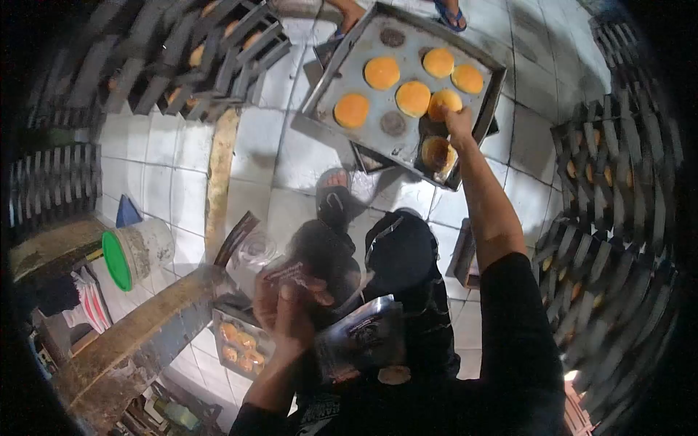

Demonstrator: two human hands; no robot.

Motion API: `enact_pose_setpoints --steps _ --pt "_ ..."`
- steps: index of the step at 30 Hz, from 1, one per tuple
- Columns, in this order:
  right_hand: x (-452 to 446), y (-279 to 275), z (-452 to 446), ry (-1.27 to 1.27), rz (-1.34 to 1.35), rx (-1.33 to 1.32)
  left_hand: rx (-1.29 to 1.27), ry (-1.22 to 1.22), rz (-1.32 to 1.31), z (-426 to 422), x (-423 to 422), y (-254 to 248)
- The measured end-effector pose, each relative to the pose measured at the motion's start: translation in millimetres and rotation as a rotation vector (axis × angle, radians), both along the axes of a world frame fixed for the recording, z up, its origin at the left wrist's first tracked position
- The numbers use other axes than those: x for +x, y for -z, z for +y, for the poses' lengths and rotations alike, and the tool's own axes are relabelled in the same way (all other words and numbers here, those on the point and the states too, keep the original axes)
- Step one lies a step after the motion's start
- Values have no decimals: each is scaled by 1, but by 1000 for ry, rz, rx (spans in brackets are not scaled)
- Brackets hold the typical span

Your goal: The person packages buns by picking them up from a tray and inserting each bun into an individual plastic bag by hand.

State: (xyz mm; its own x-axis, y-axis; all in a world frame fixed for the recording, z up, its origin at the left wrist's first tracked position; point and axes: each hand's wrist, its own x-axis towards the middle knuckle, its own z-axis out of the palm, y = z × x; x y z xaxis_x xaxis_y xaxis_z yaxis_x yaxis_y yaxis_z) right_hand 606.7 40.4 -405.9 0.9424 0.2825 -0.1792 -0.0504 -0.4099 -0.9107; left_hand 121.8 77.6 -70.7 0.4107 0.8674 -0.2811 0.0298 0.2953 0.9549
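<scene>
Tray appears part-cleared, with several buns left among bare round marks, right hand's grip narrowed on one bun, left hand holding clear plastic.

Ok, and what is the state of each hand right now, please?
Left hand: closed, holding printed clear plastic packaging.
Right hand: closed on a round golden bun over the metal baking tray.
</scene>
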Motion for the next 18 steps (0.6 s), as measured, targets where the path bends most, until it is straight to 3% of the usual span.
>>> enact_pose_setpoints --steps 1,3,5,7,9,11,13,15,16,18 --pt "-12 -31 -4 -144 206 146 -38 -2 17 1 2 -3" --pt "-29 -86 -1 -12 264 122 -134 -44 -15 4 2 -12" --pt "-67 -178 -15 -145 421 447 -264 -102 -134 7 3 -20" --pt "-130 -277 -37 -222 647 814 -133 -26 -174 15 -2 -9" --pt "-191 -347 -58 -367 674 901 -259 -107 -295 33 6 -18" --pt "-258 -394 -78 -558 486 729 -369 -111 -377 47 8 6" --pt "-327 -403 -102 -680 -82 290 -454 -81 -389 47 14 12" --pt "-352 -402 -113 -948 -762 330 -527 -3 -325 33 30 4" --pt "-353 -393 -112 -956 -971 311 -533 39 -366 25 34 -2" --pt "-353 -381 -114 -756 -988 264 -557 125 -434 5 32 -23"
